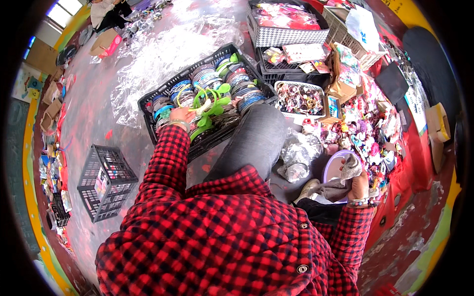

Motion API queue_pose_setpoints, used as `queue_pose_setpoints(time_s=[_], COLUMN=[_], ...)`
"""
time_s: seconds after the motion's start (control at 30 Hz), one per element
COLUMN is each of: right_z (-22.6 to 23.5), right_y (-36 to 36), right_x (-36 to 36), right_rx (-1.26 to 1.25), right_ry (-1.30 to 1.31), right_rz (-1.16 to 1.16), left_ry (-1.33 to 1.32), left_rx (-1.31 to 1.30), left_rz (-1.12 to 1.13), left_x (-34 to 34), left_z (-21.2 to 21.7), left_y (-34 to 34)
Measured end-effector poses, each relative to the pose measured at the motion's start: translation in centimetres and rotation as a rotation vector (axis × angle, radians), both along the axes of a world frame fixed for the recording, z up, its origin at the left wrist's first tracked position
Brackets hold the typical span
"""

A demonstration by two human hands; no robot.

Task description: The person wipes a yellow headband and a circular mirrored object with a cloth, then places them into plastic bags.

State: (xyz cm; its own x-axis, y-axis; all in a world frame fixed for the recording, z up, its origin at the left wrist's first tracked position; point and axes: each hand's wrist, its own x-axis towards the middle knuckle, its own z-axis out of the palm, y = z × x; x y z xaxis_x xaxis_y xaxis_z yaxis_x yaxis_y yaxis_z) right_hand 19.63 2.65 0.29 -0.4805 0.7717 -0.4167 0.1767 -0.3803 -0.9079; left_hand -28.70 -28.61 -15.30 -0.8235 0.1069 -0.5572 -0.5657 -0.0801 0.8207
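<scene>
Left hand in a crate of headbands, right hand gripping a grey cloth

The left hand [181, 116] reaches into a black plastic crate [205, 147], which is packed with rows of thin, multicoloured headbands [205, 76]. It lies against the near left part of the load, beside several bright green headbands [217, 109] that rest on top of the rows. The fingers are partly lost among the hoops, so I cannot tell whether they are closed on one. The crate stands on the floor in front of the person, and a knee in grey trousers [256, 143] overlaps its near right corner.

Off to the right, the right hand [359, 186] is closed around a grey cloth [351, 167], holding it over a basin with a purple rim [326, 169]. The cloth partly hides the basin's inside.

Between basin and crate lies a bundle of clear plastic [298, 153]. Beyond it, a white tray [296, 116] holds many small, mixed accessories. A heap of colourful small goods [377, 130] spreads on the right. A smaller black crate [91, 170] stands apart at left, and crumpled clear sheeting [163, 59] covers floor beyond the headbands. Another person [104, 12] sits at upper left, near an open cardboard box [104, 43].
</scene>
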Motion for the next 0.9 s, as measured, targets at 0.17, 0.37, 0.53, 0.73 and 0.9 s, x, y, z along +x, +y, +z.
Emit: queue_pose_setpoints(time_s=[0.17,0.37,0.53,0.73,0.9], right_z=[-0.9,-3.5,-2.3,-1.3,-1.9], right_y=[-0.1,1.4,2.3,4.5,4.4], right_x=[-0.6,1.2,3.6,6.2,7.5], right_rx=[-0.041,-0.021,0.095,0.652,0.278], right_ry=[-0.022,0.052,0.276,-0.191,0.369], right_rz=[-0.012,0.070,0.200,0.180,-0.079], left_ry=[-0.189,0.409,0.551,0.356,0.599], left_rx=[0.041,-1.114,-1.619,-0.068,-0.005], left_rz=[0.068,-1.041,-0.960,-0.261,-0.763], left_x=[-1.0,-1.0,-4.7,-6.4,3.0], left_z=[-5.5,-4.4,-6.6,2.3,16.0], left_y=[-1.3,0.8,0.0,8.5,20.2])
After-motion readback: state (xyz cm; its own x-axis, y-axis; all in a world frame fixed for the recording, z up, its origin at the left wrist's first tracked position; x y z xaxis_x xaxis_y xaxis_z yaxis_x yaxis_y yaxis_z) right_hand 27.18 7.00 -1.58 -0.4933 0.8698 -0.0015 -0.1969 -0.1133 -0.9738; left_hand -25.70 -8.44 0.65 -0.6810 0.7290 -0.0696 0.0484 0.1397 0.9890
